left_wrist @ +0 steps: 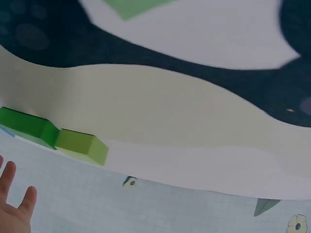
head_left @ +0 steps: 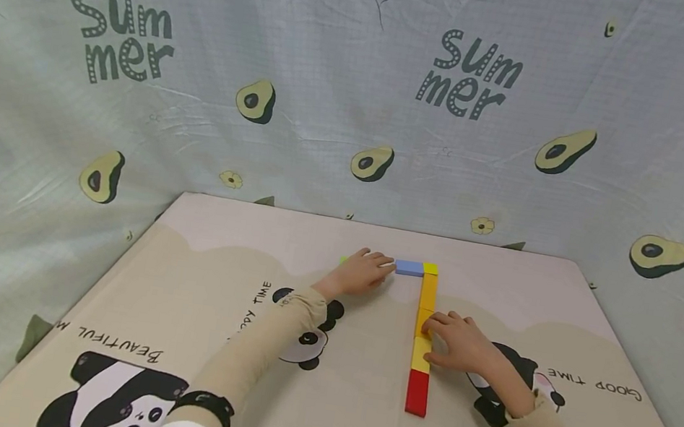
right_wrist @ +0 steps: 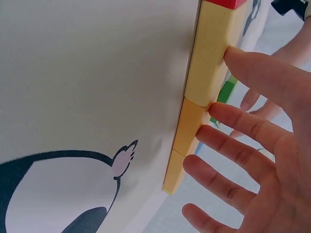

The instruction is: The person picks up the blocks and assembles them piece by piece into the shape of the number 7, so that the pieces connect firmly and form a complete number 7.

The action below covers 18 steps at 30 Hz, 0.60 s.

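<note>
Coloured blocks form a line with a corner on the table. In the head view a red block is nearest, then a pale yellow block, orange blocks and a small yellow corner block. From the corner a blue block runs left. My left hand reaches over the row's left part, fingertips by the blue block; the left wrist view shows a green block and a lime block there. Fingers spread, my right hand touches the side of the yellow and orange blocks.
The tabletop has printed pandas and lettering. Behind it and at the sides hangs a pale sheet with avocado prints. A dark band circles the left forearm.
</note>
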### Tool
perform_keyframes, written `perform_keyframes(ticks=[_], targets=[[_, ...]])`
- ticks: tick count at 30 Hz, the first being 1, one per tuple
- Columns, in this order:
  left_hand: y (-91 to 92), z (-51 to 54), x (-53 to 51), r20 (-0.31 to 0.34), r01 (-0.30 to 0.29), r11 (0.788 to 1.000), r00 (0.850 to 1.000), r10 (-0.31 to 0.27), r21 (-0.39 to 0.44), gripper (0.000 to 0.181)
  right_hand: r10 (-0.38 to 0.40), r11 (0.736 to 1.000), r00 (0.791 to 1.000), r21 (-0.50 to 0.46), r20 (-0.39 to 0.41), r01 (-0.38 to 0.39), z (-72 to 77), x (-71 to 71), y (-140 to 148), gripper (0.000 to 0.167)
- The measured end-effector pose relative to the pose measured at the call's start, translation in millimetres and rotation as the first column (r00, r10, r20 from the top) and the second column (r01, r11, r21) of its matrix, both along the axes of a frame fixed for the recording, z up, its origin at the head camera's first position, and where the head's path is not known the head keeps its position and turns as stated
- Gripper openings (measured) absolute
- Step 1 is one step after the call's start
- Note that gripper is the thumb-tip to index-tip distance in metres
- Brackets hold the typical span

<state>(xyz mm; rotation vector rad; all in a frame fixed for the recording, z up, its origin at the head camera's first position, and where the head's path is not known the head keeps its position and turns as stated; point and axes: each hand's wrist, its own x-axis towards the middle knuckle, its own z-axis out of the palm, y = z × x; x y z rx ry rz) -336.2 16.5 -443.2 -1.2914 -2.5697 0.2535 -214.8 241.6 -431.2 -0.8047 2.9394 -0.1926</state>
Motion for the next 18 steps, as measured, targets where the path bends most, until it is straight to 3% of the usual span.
perform_keyframes(ticks=[12, 18], targets=[[-25.3, -3.1, -0.8, -0.039, 0.045, 0.997, 0.998, -0.042, 0.063, 0.025, 0.001, 1.000, 1.000, 0.001, -0.023, -0.001, -0.1, 1.1, 1.3, 0.036], [-32.8, -4.2, 3.3, -0.072, 0.052, 0.999, 0.996, -0.052, 0.006, 0.023, -0.001, 1.000, 1.000, -0.003, -0.021, 0.001, -0.7, 0.8, 1.3, 0.035]])
